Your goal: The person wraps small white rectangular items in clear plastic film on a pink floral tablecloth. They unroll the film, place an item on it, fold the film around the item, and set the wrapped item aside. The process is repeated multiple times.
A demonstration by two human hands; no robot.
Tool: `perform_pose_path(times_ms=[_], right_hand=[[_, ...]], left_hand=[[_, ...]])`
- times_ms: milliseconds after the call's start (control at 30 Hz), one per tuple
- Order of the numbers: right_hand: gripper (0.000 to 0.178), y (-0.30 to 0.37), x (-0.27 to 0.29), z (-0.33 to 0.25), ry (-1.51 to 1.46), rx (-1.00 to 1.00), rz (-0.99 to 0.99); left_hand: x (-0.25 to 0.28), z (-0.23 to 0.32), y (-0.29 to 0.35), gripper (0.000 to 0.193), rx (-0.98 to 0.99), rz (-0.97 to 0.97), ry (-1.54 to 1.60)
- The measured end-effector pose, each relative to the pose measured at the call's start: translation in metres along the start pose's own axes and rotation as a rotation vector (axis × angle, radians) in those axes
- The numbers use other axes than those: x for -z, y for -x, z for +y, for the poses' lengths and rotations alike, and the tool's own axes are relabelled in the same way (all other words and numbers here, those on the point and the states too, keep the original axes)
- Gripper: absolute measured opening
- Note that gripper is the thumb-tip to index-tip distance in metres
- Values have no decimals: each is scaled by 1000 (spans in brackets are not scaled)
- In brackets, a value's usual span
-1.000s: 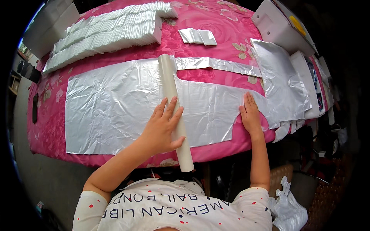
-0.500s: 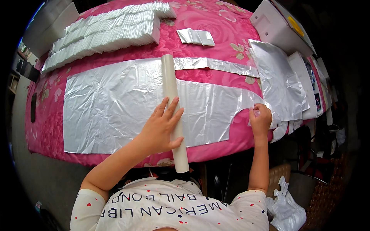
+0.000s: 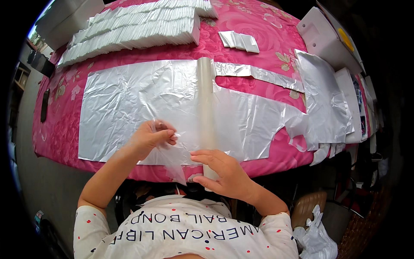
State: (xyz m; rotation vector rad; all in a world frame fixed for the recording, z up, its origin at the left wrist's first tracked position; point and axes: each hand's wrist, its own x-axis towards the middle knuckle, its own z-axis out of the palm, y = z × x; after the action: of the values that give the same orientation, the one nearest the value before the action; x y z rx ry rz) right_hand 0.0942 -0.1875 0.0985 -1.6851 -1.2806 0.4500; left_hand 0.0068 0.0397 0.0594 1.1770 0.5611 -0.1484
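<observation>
Silvery-white plastic bags, flat and with long handle strips at their right end, lie spread over the table. Across them rests a pale round tube, its near end past the table edge. My left hand pinches a thin, see-through plastic bag, partly smeared by motion, that trails in front of the tube. By the tube's near end is my right hand, fingers stretched and thumb apart, holding nothing I can see; it covers part of the tube.
Rows of folded white plastic bags stand at the back left, beside a pale box. A small folded silvery bundle lies at the back. More silvery sheets and a white foam box sit at the right on the pink flowered cloth.
My left hand has left the tube and moved left, now pinching the thin bag. My right hand has come from the handle end at the right to the tube's near end and opened.
</observation>
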Motion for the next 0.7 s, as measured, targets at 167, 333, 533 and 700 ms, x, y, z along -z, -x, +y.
perform_pose_path(times_ms=[167, 333, 533, 700], right_hand=[[34, 33, 5, 3, 339, -243, 65], [49, 50, -10, 8, 261, -786, -262], [41, 49, -25, 6, 60, -875, -190], [37, 46, -21, -2, 18, -924, -205]], left_hand=[[134, 8, 36, 17, -5, 200, -265], [174, 29, 63, 28, -105, 492, -899], [93, 60, 55, 32, -710, 640, -1504], [-8, 4, 4, 46, -793, 170, -1109]])
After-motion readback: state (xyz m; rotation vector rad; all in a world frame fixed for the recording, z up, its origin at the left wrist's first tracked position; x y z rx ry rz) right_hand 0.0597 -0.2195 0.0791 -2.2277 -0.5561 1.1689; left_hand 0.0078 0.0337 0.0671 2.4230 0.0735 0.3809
